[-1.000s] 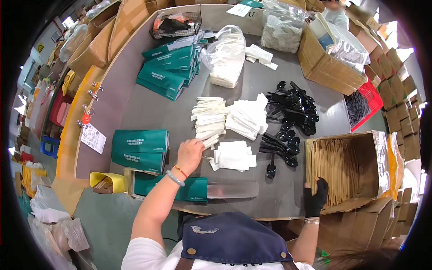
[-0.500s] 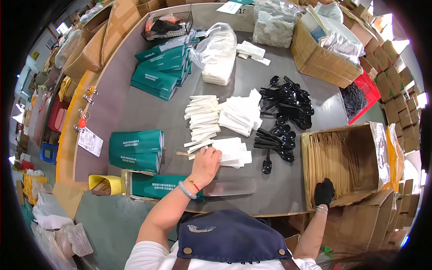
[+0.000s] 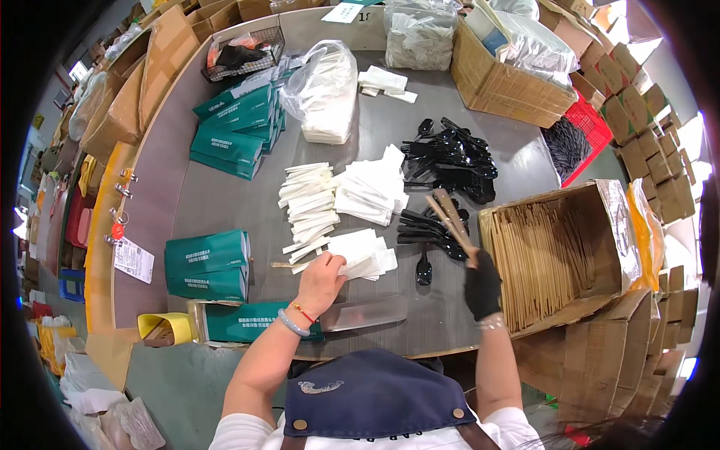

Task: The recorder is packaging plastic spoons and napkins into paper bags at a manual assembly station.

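Observation:
My left hand, bare, is closed at the near edge of the white paper packets, its fingertips pinching one; the grip is partly hidden. A thin brown stick end pokes out left of it, beside a column of narrow white strips. In a black glove, my right hand grips a few wooden chopsticks, raised and pointing away over the black plastic spoons. Right of that hand stands a cardboard box holding many similar chopsticks.
Teal printed sleeves lie in stacks at left and far left. Nearest me is a clear tray with a teal sleeve. A bag of white packets, a carton and a red basket stand farther back.
My right hand has come out of the box, up and to the left, with wooden chopsticks in it. My left hand stays at the white packets. The whole view has shifted slightly.

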The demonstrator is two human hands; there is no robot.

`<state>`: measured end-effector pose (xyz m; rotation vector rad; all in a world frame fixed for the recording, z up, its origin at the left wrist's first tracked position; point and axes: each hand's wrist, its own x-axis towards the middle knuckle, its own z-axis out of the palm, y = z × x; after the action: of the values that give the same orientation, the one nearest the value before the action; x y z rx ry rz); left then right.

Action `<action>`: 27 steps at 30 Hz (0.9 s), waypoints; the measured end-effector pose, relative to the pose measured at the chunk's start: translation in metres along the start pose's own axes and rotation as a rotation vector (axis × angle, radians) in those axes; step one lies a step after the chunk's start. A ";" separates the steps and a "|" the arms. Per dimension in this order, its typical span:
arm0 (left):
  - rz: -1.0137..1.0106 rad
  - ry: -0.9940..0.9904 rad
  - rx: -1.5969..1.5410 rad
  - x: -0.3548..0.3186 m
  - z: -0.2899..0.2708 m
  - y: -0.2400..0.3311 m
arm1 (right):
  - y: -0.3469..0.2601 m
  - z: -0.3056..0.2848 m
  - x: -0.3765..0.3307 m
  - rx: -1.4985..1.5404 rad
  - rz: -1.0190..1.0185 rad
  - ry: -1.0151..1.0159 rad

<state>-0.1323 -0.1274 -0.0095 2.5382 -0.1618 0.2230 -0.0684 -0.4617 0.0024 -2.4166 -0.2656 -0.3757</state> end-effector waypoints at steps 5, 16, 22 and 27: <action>-0.130 -0.080 -0.271 -0.007 -0.016 0.012 | -0.027 0.031 0.055 0.040 -0.002 -0.176; 0.081 -0.058 0.014 -0.071 -0.015 0.028 | -0.020 0.046 0.077 -0.168 -0.094 -0.378; 0.146 -0.106 0.100 -0.084 -0.008 0.025 | -0.017 0.041 0.077 -0.128 -0.093 -0.397; 0.195 -0.062 0.132 -0.098 -0.014 0.034 | -0.017 0.033 0.073 -0.066 -0.117 -0.383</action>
<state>-0.2355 -0.1414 0.0011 2.6618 -0.4332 0.2381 0.0022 -0.4202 0.0125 -2.5321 -0.5730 0.0331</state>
